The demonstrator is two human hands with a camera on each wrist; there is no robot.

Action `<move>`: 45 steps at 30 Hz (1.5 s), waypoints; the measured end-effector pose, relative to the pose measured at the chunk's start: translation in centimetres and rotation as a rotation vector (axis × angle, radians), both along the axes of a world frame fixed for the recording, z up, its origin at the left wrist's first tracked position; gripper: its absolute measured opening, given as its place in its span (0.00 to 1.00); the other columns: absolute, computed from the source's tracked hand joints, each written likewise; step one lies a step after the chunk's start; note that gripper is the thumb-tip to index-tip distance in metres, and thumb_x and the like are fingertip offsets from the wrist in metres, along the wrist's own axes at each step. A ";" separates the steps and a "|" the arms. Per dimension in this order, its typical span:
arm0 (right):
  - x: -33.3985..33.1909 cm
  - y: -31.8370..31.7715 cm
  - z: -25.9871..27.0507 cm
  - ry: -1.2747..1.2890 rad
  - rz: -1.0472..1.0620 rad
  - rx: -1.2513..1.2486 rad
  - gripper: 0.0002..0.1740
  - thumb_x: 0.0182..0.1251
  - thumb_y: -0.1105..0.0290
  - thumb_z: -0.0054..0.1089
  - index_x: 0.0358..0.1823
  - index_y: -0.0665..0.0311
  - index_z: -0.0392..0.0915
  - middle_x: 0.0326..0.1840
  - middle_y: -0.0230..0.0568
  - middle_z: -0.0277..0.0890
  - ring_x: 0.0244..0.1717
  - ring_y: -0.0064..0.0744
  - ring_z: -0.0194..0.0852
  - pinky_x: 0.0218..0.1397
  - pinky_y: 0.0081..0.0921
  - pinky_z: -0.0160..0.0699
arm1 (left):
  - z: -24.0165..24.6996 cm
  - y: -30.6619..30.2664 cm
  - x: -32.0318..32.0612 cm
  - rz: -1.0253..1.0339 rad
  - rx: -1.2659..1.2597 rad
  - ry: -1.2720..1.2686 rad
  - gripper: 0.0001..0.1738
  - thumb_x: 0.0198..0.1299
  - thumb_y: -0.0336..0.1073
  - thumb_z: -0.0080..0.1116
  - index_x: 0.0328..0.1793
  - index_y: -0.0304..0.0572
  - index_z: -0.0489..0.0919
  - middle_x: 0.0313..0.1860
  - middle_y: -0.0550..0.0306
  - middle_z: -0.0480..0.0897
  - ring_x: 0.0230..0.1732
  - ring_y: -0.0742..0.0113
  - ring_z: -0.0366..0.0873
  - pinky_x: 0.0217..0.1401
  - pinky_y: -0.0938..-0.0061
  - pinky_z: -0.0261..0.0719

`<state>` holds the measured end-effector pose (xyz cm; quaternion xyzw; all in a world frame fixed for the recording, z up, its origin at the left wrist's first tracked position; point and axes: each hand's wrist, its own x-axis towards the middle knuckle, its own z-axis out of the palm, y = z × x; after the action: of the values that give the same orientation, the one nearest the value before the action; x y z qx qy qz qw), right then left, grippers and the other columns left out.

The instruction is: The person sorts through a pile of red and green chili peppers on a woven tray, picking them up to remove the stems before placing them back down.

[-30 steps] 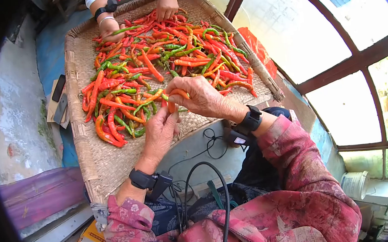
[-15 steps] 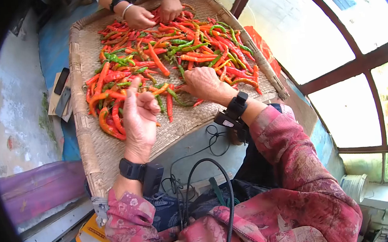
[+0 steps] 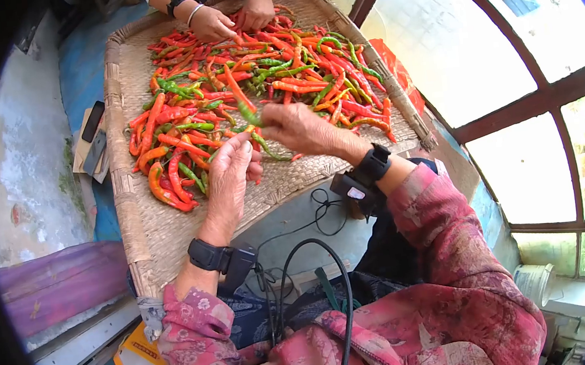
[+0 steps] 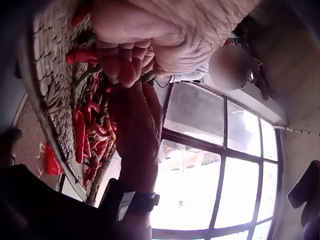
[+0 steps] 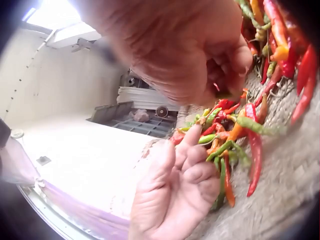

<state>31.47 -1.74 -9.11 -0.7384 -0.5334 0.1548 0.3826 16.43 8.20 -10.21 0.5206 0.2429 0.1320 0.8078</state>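
A woven tray [image 3: 126, 198] holds a heap of red, orange and green chili peppers [image 3: 340, 93]. Above the heap's near side, my right hand [image 3: 302, 131] pinches a chili pepper [image 3: 251, 114] whose blurred green part sticks out to the left of the fingertips. Curled fingers hide the rest of it in the right wrist view. My left hand [image 3: 230, 178] is just to the left, palm turned up and fingers loosely bent, with nothing in it. Its index fingertip and thumb point toward the right hand. Beneath them lie a green chili [image 3: 272, 149] and several others.
Across the tray, another person's hands [image 3: 212, 25] work among the chilies. Phone-like dark objects [image 3: 93, 123] lie on cardboard at the left. A red plastic bag [image 3: 394, 67] is beyond the tray's right edge, near the window [image 3: 504, 113]. Black cables [image 3: 347, 276] loop across my lap.
A second ago my hands met around an orange-red chili. They then parted, the right reaching down into the heap; now it is raised with a chili and the left has moved in beside it.
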 end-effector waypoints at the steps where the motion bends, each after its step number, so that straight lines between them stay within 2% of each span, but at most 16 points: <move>1: -0.7 -0.2 0.0 -0.004 0.098 0.089 0.07 0.57 0.70 0.54 0.30 0.67 0.72 0.24 0.52 0.73 0.30 0.52 0.75 0.32 0.39 0.73 | -0.5 0.1 0.0 -0.022 0.038 0.005 0.15 0.64 0.43 0.51 0.49 0.41 0.73 0.27 0.67 0.73 0.26 0.82 0.69 0.29 0.87 0.69; 8: -0.2 -1.2 0.4 0.037 0.312 -0.082 0.10 0.62 0.68 0.53 0.30 0.70 0.72 0.24 0.50 0.72 0.27 0.48 0.73 0.32 0.38 0.70 | -1.0 -0.5 0.3 0.020 0.158 0.014 0.11 0.63 0.40 0.52 0.40 0.40 0.76 0.22 0.69 0.71 0.23 0.84 0.66 0.25 0.87 0.66; 9: 0.6 -0.8 0.9 -0.123 0.274 -0.244 0.12 0.63 0.66 0.52 0.33 0.69 0.76 0.27 0.51 0.75 0.31 0.47 0.75 0.35 0.37 0.73 | -0.9 -0.5 0.4 0.085 0.142 -0.031 0.10 0.64 0.40 0.51 0.40 0.41 0.76 0.22 0.69 0.71 0.23 0.83 0.66 0.26 0.87 0.67; 12: 2.2 0.6 -1.8 -0.326 0.048 -0.131 0.11 0.62 0.70 0.47 0.38 0.68 0.77 0.31 0.53 0.76 0.37 0.49 0.76 0.42 0.40 0.74 | -1.0 -0.1 0.2 0.189 0.124 -0.075 0.08 0.64 0.37 0.51 0.41 0.42 0.75 0.24 0.68 0.72 0.24 0.82 0.67 0.30 0.85 0.69; 13: 2.3 1.0 -2.0 -0.215 -0.035 -0.205 0.13 0.61 0.73 0.45 0.43 0.67 0.75 0.37 0.54 0.76 0.40 0.51 0.75 0.45 0.42 0.73 | -1.1 0.1 0.2 0.206 0.072 -0.151 0.08 0.64 0.37 0.50 0.43 0.42 0.74 0.26 0.67 0.72 0.26 0.81 0.68 0.31 0.84 0.70; 17: 2.1 2.5 -3.3 -0.342 0.033 -0.201 0.21 0.60 0.73 0.47 0.56 0.62 0.67 0.48 0.54 0.70 0.47 0.53 0.72 0.49 0.41 0.73 | -0.9 0.6 0.0 0.261 -0.039 -0.239 0.08 0.64 0.35 0.50 0.46 0.43 0.72 0.30 0.64 0.73 0.29 0.79 0.70 0.34 0.82 0.72; 21: 1.2 4.2 -4.1 -0.328 -0.003 -0.348 0.20 0.58 0.72 0.51 0.54 0.59 0.71 0.53 0.51 0.68 0.49 0.48 0.71 0.49 0.39 0.74 | -0.5 0.3 -0.1 0.278 -0.093 -0.213 0.08 0.65 0.36 0.49 0.46 0.41 0.71 0.31 0.61 0.75 0.26 0.80 0.71 0.30 0.83 0.72; 24: 1.0 5.1 -2.9 -0.359 -0.023 -0.526 0.19 0.56 0.74 0.53 0.51 0.61 0.73 0.49 0.50 0.71 0.52 0.46 0.71 0.48 0.37 0.75 | -0.7 0.8 -0.4 0.263 -0.117 -0.183 0.08 0.65 0.38 0.49 0.44 0.44 0.69 0.30 0.61 0.75 0.26 0.77 0.71 0.29 0.82 0.73; 25: 1.6 5.7 -4.2 -0.523 0.034 -0.366 0.14 0.55 0.74 0.55 0.44 0.65 0.77 0.36 0.45 0.77 0.43 0.39 0.77 0.42 0.33 0.78 | -0.9 1.0 -0.5 0.242 -0.124 -0.162 0.08 0.65 0.39 0.49 0.43 0.43 0.70 0.29 0.61 0.76 0.24 0.78 0.71 0.28 0.83 0.73; 26: 1.9 5.6 -4.7 -0.523 0.036 -0.364 0.14 0.55 0.74 0.55 0.44 0.65 0.77 0.36 0.45 0.77 0.43 0.39 0.77 0.42 0.33 0.78 | -1.1 1.1 -0.6 0.219 -0.132 -0.142 0.09 0.65 0.40 0.49 0.41 0.43 0.71 0.28 0.62 0.77 0.23 0.79 0.71 0.26 0.85 0.72; 28: 1.7 5.2 -3.0 0.242 -0.163 -0.235 0.09 0.55 0.73 0.57 0.37 0.68 0.79 0.23 0.38 0.76 0.31 0.29 0.79 0.35 0.28 0.80 | -1.2 1.1 -0.5 0.228 -0.147 -0.138 0.10 0.65 0.41 0.49 0.42 0.43 0.71 0.27 0.62 0.77 0.23 0.79 0.71 0.27 0.85 0.73; 29: 1.6 5.2 -3.5 0.214 -0.176 -0.097 0.07 0.54 0.71 0.59 0.30 0.68 0.79 0.20 0.33 0.74 0.24 0.19 0.75 0.31 0.21 0.77 | -1.3 0.9 -0.4 0.230 -0.150 -0.131 0.10 0.65 0.41 0.49 0.42 0.42 0.71 0.27 0.62 0.77 0.23 0.79 0.71 0.28 0.85 0.73; 37: -0.6 3.7 -1.2 0.495 -0.031 0.192 0.04 0.59 0.76 0.58 0.34 0.68 0.74 0.31 0.27 0.73 0.33 0.13 0.70 0.38 0.16 0.74 | -1.3 0.2 -0.4 0.207 -0.121 -0.083 0.10 0.64 0.38 0.50 0.46 0.42 0.71 0.30 0.60 0.77 0.26 0.78 0.73 0.30 0.83 0.74; 40: -2.2 2.5 -0.4 0.528 0.149 0.197 0.05 0.60 0.76 0.58 0.36 0.68 0.74 0.31 0.30 0.74 0.34 0.13 0.71 0.38 0.17 0.75 | -1.7 -0.3 -0.3 0.165 -0.138 -0.062 0.10 0.64 0.39 0.49 0.47 0.43 0.71 0.29 0.63 0.76 0.27 0.79 0.73 0.30 0.83 0.74; 42: -3.1 1.6 0.7 0.111 0.168 0.150 0.10 0.59 0.73 0.57 0.42 0.68 0.75 0.33 0.44 0.76 0.33 0.32 0.79 0.39 0.29 0.77 | -2.0 -0.5 -0.2 0.202 -0.146 -0.060 0.10 0.64 0.39 0.50 0.46 0.45 0.71 0.29 0.64 0.76 0.26 0.79 0.73 0.29 0.84 0.74; 45: -3.3 0.5 1.4 0.004 0.187 0.158 0.15 0.57 0.74 0.56 0.47 0.65 0.73 0.34 0.47 0.75 0.36 0.44 0.77 0.40 0.34 0.76 | -1.8 -0.5 -0.2 0.179 -0.211 -0.078 0.12 0.64 0.42 0.51 0.43 0.42 0.73 0.29 0.63 0.77 0.25 0.78 0.74 0.29 0.83 0.75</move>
<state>28.16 -1.20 -7.73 -0.6528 -0.6097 0.1487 0.4243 16.24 7.68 -12.01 0.4036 0.2694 0.1973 0.8518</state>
